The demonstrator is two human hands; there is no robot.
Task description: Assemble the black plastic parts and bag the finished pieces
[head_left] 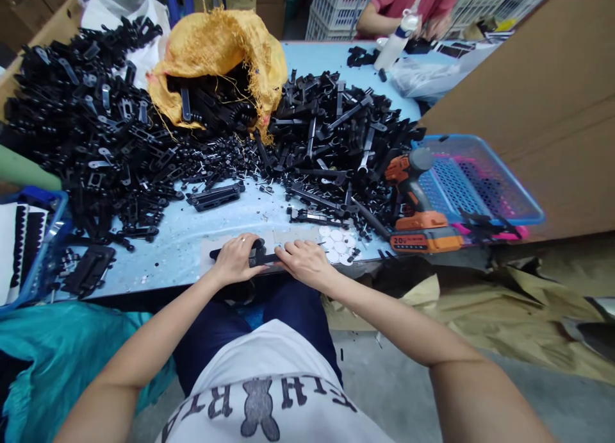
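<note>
"20v" can be read on the orange base of the cordless drill [417, 202], with smaller print after it, too fine to read. large dark letters, upside down, run across the white shirt [276, 366]; folds keep the full wording from being made out.

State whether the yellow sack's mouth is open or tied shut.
Open. The frayed mouth of the yellow sack gapes toward the near side of the table, and black parts show inside.

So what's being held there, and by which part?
A black piece: the left hand grips near its left end; right hand farther right, its exact contact hidden.
</note>
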